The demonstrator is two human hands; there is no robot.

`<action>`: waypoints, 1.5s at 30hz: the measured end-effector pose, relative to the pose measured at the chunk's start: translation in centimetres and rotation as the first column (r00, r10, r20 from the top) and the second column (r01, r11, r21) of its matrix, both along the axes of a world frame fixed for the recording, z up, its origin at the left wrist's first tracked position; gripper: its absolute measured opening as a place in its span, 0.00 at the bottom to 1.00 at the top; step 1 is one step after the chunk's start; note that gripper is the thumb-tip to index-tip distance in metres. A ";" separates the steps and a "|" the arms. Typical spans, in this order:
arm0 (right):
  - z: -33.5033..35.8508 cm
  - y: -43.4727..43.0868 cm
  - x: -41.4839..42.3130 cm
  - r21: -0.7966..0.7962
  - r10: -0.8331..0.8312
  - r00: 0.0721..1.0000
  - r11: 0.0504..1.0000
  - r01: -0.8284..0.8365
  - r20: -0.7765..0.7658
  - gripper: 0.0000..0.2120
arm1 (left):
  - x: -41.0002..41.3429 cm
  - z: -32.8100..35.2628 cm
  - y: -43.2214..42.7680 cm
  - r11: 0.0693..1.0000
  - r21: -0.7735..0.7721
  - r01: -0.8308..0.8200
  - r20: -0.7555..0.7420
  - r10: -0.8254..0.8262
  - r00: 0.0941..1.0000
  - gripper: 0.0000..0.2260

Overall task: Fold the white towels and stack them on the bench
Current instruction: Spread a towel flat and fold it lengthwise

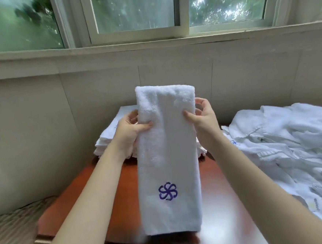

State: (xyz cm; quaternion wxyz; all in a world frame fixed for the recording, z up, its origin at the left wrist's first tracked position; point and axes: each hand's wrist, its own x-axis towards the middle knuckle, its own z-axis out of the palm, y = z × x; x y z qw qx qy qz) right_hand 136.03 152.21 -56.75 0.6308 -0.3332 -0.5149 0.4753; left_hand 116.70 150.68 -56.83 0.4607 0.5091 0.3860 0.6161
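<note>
Both hands, left hand [130, 127] and right hand [201, 117], pinch a fluffy white terry towel [168, 159], folded into a long strip, blue pinwheel emblem [168, 191], above the glossy reddish wooden tabletop [86, 203].

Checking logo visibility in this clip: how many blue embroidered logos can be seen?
2: one low on the held towel, one partly showing on the unfolded pile at right. Others may be hidden in folds.
</note>
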 end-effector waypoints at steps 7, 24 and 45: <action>6.1 1.5 -3.2 0.184 -0.123 0.990 0.977 0.109 0.070 0.14 | -2.6 6.3 1.1 0.973 0.203 -0.110 -0.012 0.115 0.993 0.04; 3.9 29.3 -7.7 0.020 -0.274 0.954 0.962 0.273 0.124 0.19 | -5.9 5.0 28.6 0.905 0.142 -0.402 -0.249 0.425 0.870 0.19; -10.7 38.9 -9.3 -0.102 -0.053 0.615 0.972 0.213 0.787 0.29 | -7.6 -8.3 37.3 0.964 -0.080 -0.255 -0.934 0.017 0.356 0.23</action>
